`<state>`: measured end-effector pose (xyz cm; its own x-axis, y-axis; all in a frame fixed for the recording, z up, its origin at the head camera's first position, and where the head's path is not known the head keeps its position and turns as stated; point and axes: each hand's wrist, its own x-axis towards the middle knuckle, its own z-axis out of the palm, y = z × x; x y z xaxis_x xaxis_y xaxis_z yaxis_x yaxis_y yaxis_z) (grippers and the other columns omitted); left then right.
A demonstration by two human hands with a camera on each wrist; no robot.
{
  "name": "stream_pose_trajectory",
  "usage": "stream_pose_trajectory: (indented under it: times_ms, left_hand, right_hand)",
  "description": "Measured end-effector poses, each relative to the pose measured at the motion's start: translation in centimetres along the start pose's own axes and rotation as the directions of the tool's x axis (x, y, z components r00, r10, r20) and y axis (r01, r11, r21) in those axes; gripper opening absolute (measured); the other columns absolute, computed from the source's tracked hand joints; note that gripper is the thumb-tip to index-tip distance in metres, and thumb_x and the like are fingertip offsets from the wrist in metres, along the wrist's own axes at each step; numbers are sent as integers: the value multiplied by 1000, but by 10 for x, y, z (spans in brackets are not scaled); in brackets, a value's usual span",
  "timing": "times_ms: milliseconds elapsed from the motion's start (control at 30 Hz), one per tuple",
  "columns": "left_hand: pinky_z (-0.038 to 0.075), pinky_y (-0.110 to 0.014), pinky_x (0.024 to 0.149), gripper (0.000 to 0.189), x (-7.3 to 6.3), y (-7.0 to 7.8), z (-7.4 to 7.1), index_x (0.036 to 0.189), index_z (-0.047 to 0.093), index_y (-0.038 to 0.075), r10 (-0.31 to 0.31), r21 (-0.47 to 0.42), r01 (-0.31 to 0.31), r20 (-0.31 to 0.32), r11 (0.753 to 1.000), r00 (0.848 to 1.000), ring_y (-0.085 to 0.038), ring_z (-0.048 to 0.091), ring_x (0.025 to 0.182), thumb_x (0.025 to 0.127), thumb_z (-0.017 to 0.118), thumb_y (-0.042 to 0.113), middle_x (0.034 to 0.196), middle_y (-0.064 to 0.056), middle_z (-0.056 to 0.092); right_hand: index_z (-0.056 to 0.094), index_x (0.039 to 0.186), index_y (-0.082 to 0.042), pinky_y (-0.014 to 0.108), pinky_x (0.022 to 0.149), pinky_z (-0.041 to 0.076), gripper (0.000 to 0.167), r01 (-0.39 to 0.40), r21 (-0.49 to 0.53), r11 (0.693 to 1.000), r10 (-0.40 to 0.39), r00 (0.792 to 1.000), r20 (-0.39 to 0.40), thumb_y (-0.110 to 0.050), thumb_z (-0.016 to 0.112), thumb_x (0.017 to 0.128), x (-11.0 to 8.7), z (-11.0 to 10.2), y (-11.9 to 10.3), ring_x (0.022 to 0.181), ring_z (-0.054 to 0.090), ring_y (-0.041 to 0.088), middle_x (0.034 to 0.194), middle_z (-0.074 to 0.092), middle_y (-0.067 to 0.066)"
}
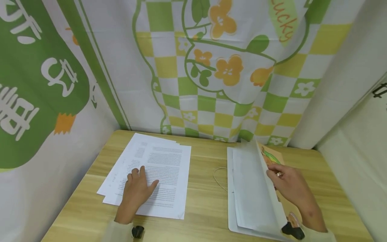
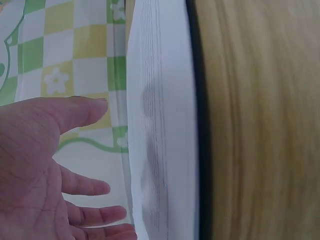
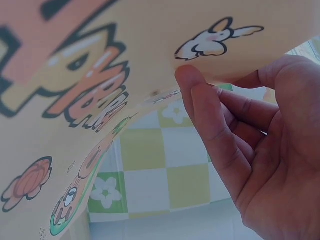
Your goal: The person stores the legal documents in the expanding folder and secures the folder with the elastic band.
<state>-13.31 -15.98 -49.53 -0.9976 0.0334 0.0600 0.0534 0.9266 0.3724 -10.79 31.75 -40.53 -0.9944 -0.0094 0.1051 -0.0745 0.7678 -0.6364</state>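
On the left of the table lies a stack of printed paper sheets point(image 1: 163, 201). My left hand point(image 1: 136, 190) is over these sheets with its fingers spread; the left wrist view shows the fingertips close to the paper point(image 2: 175, 120), and whether they touch is unclear. To the right lies an opened folder point(image 1: 252, 191), white inside, with pale sheets in it. My right hand point(image 1: 291, 185) pinches the edge of its raised cover point(image 1: 279, 154) between thumb and fingers. In the right wrist view the cover's tan outer side point(image 3: 150, 55) carries cartoon drawings and lettering.
A thin elastic cord point(image 1: 215, 176) loops out from the folder's left edge. Bare wooden tabletop point(image 1: 208, 208) lies between the sheets and the folder. Behind the table hangs a green, yellow and white checked curtain point(image 1: 205, 104). Cloth also hangs at both sides.
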Motion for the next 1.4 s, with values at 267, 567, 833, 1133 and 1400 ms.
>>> stream_pose_trajectory:
  times_ms: [267, 567, 833, 1133, 1400]
  left_hand:
    - [49, -59, 72, 85, -2, -17, 2, 125, 39, -29, -31, 30, 32, -28, 999, 999, -51, 48, 96, 93, 74, 42, 109, -42, 43]
    - [43, -46, 59, 74, -1, -19, 3, 95, 49, -17, -23, 17, 24, -33, 1000, 999, -37, 43, 80, 84, 83, 48, 89, -25, 41]
    - [43, -48, 58, 75, 0, -21, 5, 96, 48, -11, -21, 30, 21, -20, 999, 1000, -38, 43, 82, 77, 88, 49, 90, -22, 41]
    - [46, -48, 60, 71, 3, -21, 9, 97, 51, -10, -13, 36, 13, -21, 999, 1000, -35, 46, 81, 76, 90, 45, 90, -21, 46]
    - [45, -47, 60, 75, 4, -18, 7, 101, 50, -13, -45, 9, 45, -18, 999, 999, -37, 45, 82, 75, 91, 44, 91, -24, 44]
  right_hand:
    - [71, 124, 3, 29, 51, 46, 36, -20, 4, 1000, 20, 1000, 17, -25, 58, 104, 0, 1, 1, 59, 61, 12, 74, 66, -2]
    - [70, 124, 4, 30, 49, 45, 36, -19, 5, 1000, 19, 1000, 21, -24, 58, 104, 1, 1, 2, 58, 61, 12, 68, 64, -2]
    - [70, 124, 4, 30, 49, 45, 36, -18, -5, 1000, 18, 1000, 21, -24, 58, 104, 1, 1, 1, 58, 60, 12, 68, 64, -2]
    - [72, 121, 1, 30, 48, 43, 35, -23, -36, 999, 24, 1000, 13, -25, 56, 104, 1, 1, 1, 58, 61, 14, 65, 62, -3]
    - [71, 124, 2, 30, 50, 45, 37, -24, -26, 999, 24, 1000, 16, -26, 56, 105, 1, 1, 1, 60, 62, 13, 68, 64, -3]
